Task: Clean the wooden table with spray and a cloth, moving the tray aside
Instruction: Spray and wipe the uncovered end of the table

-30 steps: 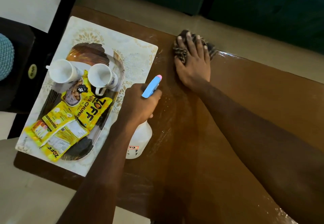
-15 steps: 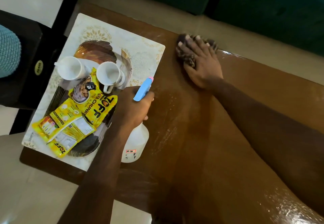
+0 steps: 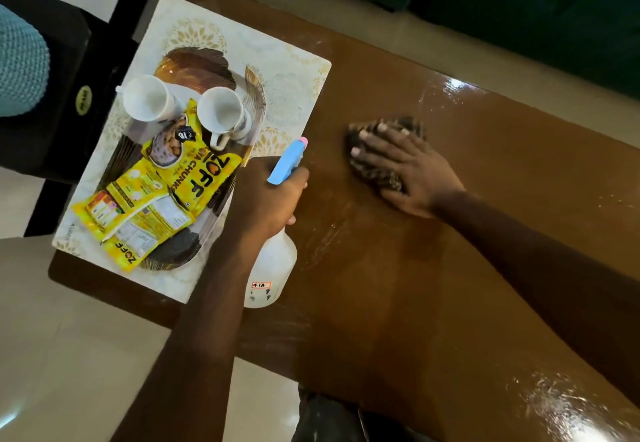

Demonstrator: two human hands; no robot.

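My right hand (image 3: 408, 168) presses flat on a dark patterned cloth (image 3: 388, 130) in the middle of the wet, streaked wooden table (image 3: 398, 303). My left hand (image 3: 268, 196) grips the neck of a white spray bottle (image 3: 272, 268) with a blue and pink nozzle (image 3: 287, 161), held upright just right of the tray. The oval brown tray (image 3: 190, 61) lies on a cream placemat (image 3: 287, 78) at the table's left end. It carries two white cups (image 3: 221, 109) and yellow snack packets (image 3: 194, 178).
A dark green sofa (image 3: 519, 9) runs along the far side of the table. A black chair (image 3: 69, 95) with a teal cushion (image 3: 20, 64) stands at the left. Pale floor tiles (image 3: 69, 355) surround the table's near left corner.
My right hand has dragged the cloth from the far edge of the table back toward me into the middle. My left hand keeps the bottle beside the tray.
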